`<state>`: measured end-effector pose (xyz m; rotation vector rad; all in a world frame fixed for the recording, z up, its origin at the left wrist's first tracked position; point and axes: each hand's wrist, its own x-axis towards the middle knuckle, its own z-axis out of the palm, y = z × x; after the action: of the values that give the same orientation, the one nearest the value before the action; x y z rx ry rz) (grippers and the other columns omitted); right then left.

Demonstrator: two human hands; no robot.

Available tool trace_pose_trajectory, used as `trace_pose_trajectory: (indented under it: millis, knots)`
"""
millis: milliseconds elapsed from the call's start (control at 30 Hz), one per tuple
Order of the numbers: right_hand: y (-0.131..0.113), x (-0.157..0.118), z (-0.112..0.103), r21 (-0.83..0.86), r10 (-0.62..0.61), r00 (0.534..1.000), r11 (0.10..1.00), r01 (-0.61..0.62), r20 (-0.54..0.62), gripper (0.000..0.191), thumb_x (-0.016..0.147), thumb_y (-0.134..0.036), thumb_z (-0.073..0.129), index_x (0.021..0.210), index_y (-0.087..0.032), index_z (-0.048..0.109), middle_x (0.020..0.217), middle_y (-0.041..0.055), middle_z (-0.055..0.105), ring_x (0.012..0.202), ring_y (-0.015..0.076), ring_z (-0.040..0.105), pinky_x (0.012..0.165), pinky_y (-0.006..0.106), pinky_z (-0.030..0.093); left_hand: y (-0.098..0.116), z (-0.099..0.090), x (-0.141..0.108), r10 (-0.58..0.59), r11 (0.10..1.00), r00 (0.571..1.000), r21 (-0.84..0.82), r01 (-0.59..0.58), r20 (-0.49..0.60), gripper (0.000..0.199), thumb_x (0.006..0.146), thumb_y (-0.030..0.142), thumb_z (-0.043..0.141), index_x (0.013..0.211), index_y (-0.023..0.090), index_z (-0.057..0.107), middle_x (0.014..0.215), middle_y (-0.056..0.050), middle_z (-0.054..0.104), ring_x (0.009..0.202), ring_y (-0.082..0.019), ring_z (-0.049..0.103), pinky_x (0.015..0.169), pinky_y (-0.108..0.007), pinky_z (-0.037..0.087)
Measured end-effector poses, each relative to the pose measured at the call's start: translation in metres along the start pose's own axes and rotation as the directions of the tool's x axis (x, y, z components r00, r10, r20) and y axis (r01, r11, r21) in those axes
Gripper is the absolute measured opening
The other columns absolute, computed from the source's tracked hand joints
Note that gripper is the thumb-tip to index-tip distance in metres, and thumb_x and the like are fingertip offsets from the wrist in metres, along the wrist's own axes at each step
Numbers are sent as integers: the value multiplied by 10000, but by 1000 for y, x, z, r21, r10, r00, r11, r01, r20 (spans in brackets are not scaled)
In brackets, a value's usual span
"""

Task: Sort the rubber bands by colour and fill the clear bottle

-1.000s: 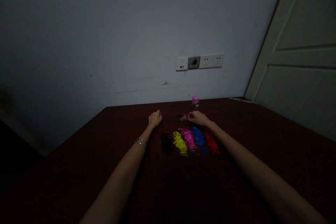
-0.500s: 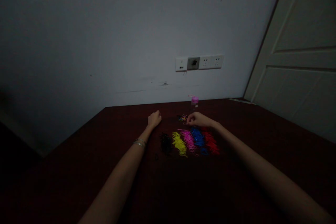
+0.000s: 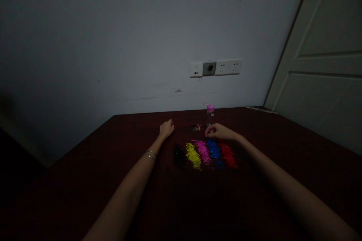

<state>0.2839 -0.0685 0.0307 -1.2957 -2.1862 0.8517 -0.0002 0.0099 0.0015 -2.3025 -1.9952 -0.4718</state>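
My left hand [image 3: 166,128] rests on the table as a closed fist, apart from the piles, with nothing visible in it. My right hand [image 3: 217,131] is over the far end of the blue pile, thumb and fingertips pinched together; whether a band is between them is too small to see. Thin stringy bands lie in a row of colour piles: black [image 3: 178,155], yellow [image 3: 194,156], pink [image 3: 203,151], blue [image 3: 213,148] and red [image 3: 227,154]. Just beyond, left of my right fingertips, sits a small mixed heap of bands [image 3: 197,127].
A clear bottle with a pink cap [image 3: 210,108] stands upright behind my right hand. The dark red table [image 3: 93,150] meets a pale wall [image 3: 141,45] with sockets [image 3: 228,67]. A white panelled door [image 3: 325,64] is at the right.
My right hand has moved slightly right, away from the mixed heap. A pink piece beside the pink pile's far end no longer stands out. My left hand stays put.
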Motion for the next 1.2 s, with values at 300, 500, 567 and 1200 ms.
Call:
trace_pose_trajectory:
  millis: [300, 500, 567, 1200]
  knots:
    - [62, -21, -21, 204, 221, 898, 967, -152, -379, 424, 661, -537, 554, 666, -119, 623, 538, 3, 523, 498, 98, 424, 461, 220, 298, -3, 2, 2, 23, 1000, 1000, -6, -23, -13, 191, 819, 255, 392, 954, 218, 523, 941, -64, 633, 875, -205, 594, 735, -302, 437]
    - [78, -24, -18, 259, 275, 813, 953, -158, -514, 453, 633, -581, 553, 603, -133, 610, 461, -22, 444, 454, 88, 360, 437, 225, 247, -1, 0, 0, 17, 1000, 1000, -4, -17, -3, 214, 820, 261, 397, 978, 212, 534, 949, -74, 635, 889, -209, 593, 759, -314, 435]
    - [74, -25, -17, 251, 251, 817, 958, -135, -519, 443, 630, -573, 559, 575, -136, 604, 463, -17, 456, 461, 91, 368, 445, 228, 253, -1, -1, 0, 10, 1000, 1000, -26, -10, 2, 218, 816, 262, 399, 972, 219, 545, 955, -68, 637, 894, -207, 591, 758, -309, 435]
    - [75, -23, -15, 188, 201, 817, 975, -115, -540, 386, 652, -508, 559, 562, -139, 622, 474, -3, 502, 485, 111, 406, 478, 238, 280, 68, -6, 1, 477, 866, 866, -244, -436, 149, 251, 755, 287, 521, 975, 226, 626, 929, -19, 646, 802, -139, 577, 649, -198, 413]
